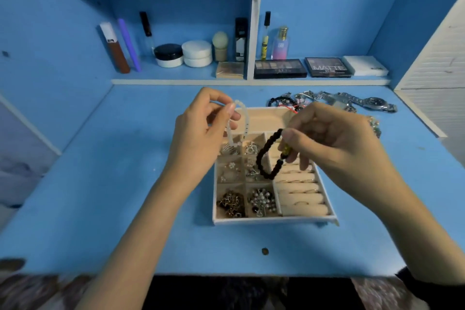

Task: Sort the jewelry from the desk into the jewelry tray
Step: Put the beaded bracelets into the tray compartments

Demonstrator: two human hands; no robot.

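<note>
A beige jewelry tray (274, 220) with small compartments and ring rolls lies mid-desk, several compartments filled with earrings and charms. My left hand (198, 133) pinches a white beaded bracelet (244, 121) that dangles over the tray's upper left compartments. My right hand (334, 143) pinches a dark beaded bracelet (264, 156) with a yellow bead, hanging over the tray's middle. A heap of loose jewelry (297, 102) with bracelets and a metal watch (375, 102) lies on the desk behind the tray, to the right.
A low shelf at the back carries cosmetic jars (196, 53), bottles, a perfume bottle (280, 44) and eyeshadow palettes (327, 67). A white louvred panel (437, 63) borders the desk on the right. The blue desk's front edge (226, 274) is close to me.
</note>
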